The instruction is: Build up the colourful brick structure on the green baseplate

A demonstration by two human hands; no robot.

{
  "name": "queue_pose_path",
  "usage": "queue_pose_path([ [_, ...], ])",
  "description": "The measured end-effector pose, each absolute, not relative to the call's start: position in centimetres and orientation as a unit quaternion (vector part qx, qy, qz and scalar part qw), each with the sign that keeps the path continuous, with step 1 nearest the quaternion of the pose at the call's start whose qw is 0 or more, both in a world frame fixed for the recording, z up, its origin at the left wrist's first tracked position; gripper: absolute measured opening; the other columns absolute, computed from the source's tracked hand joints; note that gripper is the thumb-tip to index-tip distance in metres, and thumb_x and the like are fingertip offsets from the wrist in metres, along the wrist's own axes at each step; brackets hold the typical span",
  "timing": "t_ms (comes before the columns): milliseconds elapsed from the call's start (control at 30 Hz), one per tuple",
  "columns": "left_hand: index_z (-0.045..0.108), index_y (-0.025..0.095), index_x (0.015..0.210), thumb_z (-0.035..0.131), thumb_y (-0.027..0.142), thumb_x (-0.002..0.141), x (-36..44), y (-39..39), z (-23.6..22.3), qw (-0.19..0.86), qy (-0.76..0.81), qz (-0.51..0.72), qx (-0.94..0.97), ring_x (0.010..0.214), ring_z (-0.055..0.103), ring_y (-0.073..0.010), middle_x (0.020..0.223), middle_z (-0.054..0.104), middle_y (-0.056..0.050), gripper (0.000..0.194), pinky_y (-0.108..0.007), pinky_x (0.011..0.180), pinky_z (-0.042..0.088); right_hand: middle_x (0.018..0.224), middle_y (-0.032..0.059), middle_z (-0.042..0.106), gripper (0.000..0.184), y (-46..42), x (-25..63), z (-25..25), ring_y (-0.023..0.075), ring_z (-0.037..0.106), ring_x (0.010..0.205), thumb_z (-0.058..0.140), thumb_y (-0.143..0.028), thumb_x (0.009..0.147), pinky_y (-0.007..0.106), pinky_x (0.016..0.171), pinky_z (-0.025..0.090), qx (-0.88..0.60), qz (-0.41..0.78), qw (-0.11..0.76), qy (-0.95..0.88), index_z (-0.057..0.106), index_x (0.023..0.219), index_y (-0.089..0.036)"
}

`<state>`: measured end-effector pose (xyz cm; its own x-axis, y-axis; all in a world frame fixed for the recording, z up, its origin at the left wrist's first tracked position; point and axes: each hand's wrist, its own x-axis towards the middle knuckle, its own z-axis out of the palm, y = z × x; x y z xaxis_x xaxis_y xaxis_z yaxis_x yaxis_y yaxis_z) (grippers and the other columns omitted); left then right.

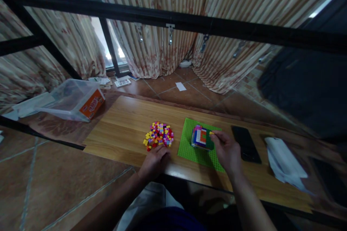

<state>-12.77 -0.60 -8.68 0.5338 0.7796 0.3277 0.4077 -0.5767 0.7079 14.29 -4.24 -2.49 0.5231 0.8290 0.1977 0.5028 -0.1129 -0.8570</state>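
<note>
Brick model (202, 138) stands on a green baseplate (187, 144), which lies on the wooden tabletop (121, 115) to the right of a loose heap of small bricks (159, 135). The top of the model shows white, orange, green, pink and blue, with a dark green part toward its right side.

The right arm rises from the lower right and leans up and to the left, the wrist slightly bent, so that the right hand (228, 153) is at the right side of the model. Its thumb and index finger are pinched together on a small yellow brick (211, 133), near the model's upper right corner; whether that brick touches the model cannot be told. The other fingers of this hand are curled in toward the palm.

The left arm comes up from the lower left, slanting to the right. The left hand (155, 158) is low at the near edge of the heap, back of the hand upward, fingers loosely bent and pointing away from the body. How far open they are, and whether they have hold of anything, cannot be told.

Right of the baseplate lies a black phone-like slab (246, 144), and farther right a white packet (286, 160).
</note>
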Motion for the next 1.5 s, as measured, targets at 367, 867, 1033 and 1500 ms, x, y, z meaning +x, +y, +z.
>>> queue_pose_path([
  [367, 0.060, 0.017, 0.087, 0.047, 0.019, 0.096, -12.7, -0.7, -9.1, 0.262, 0.354, 0.317, 0.840, 0.079, 0.060, -0.0136, 0.085, 0.062, -0.004, 0.016, -0.024, 0.072, 0.049, 0.099, 0.0080, 0.075, 0.031, 0.2, 15.7, -5.3, 0.0257, 0.066, 0.095, 0.058, -0.047, 0.078, 0.042, 0.091, 0.047, -0.734, 0.173, 0.448, -0.480, 0.073, 0.086, -0.022],
  [867, 0.061, 0.018, 0.090, 0.047, 0.022, 0.096, -12.6, -0.8, -9.0, 0.257, 0.358, 0.311, 0.842, 0.080, 0.061, -0.0145, 0.088, 0.063, -0.005, 0.016, -0.026, 0.074, 0.051, 0.086, 0.0048, 0.077, 0.025, 0.7, 16.2, -4.4, 0.0243, 0.070, 0.083, 0.061, -0.041, 0.075, 0.037, 0.080, 0.052, -0.750, 0.210, 0.412, -0.473, 0.076, 0.082, -0.022],
  [1033, 0.062, 0.018, 0.089, 0.048, 0.021, 0.095, -12.6, -0.8, -9.0, 0.255, 0.359, 0.307, 0.844, 0.080, 0.062, -0.0147, 0.087, 0.064, -0.006, 0.016, -0.026, 0.074, 0.051, 0.086, 0.0046, 0.078, 0.025, 0.5, 16.5, -4.8, 0.0246, 0.070, 0.082, 0.065, -0.043, 0.072, 0.038, 0.079, 0.053, -0.742, 0.225, 0.426, -0.467, 0.077, 0.081, -0.023],
  [1500, 0.062, 0.018, 0.093, 0.047, 0.020, 0.095, -12.5, -1.0, -8.9, 0.237, 0.360, 0.313, 0.846, 0.081, 0.063, -0.0150, 0.090, 0.064, -0.006, 0.015, -0.026, 0.074, 0.052, 0.098, 0.0106, 0.076, 0.038, 0.1, 17.0, -4.7, 0.0264, 0.069, 0.091, 0.065, -0.048, 0.073, 0.045, 0.089, 0.051, -0.728, 0.228, 0.422, -0.490, 0.075, 0.093, -0.017],
])
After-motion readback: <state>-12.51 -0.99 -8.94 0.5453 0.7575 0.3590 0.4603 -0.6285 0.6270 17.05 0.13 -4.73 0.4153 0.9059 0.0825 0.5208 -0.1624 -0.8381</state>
